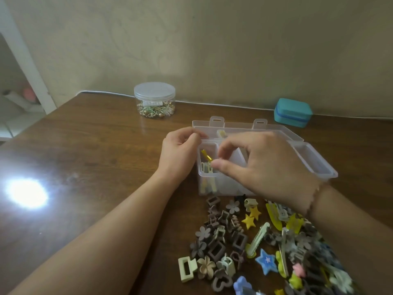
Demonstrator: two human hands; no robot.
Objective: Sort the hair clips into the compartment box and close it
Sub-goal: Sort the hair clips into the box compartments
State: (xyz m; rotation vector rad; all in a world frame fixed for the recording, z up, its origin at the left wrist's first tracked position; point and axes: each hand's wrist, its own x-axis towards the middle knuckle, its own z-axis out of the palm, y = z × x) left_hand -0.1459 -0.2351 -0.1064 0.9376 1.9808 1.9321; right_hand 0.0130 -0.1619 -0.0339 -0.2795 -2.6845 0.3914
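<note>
Compartment box (pixel 314 158) sits open toward the tabletop's far edge, a few yellow clips (pixel 207 165) in its left compartment. Right hand (pixel 261 165) pinches above that compartment; contents indiscernible. Left hand (pixel 180 152), fingers curled, steadies the box's left corner. Unsorted clip pile (pixel 255 241) remains nearer. Recommend releasing low, matching colours.

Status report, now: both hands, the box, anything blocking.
Left hand steadying the compartment box at its left corner. Right hand over the left compartment, grip pinched; what it holds, unclear. Lid open. Loose hair clips piled in front; nothing blocking.
</note>
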